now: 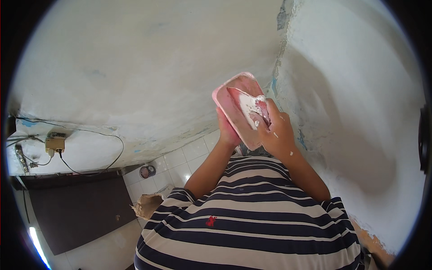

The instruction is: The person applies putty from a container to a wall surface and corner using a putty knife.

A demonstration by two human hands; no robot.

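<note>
My left hand [227, 129] grips a pink rectangular tray [244, 82] from its left side and from below, and most of its fingers are hidden behind it. The tray is tilted, its shallow inside facing me. Over it, my right hand [278, 135] is closed round a reddish scraper [232, 93], whose handle is mostly covered by the fingers. White putty [246, 106] coats the scraper's blade, and spots of it stick to my right fingers and wrist. The blade lies over the tray; whether it touches the bottom I cannot tell.
Ahead is a patchy plastered wall [148, 58], meeting a white wall [351, 90] at a rough corner. At left, a socket box [55, 144] carries plugs and loose cables above a dark panel [81, 209]. An open sack [148, 205] stands on the white tiled floor [175, 157].
</note>
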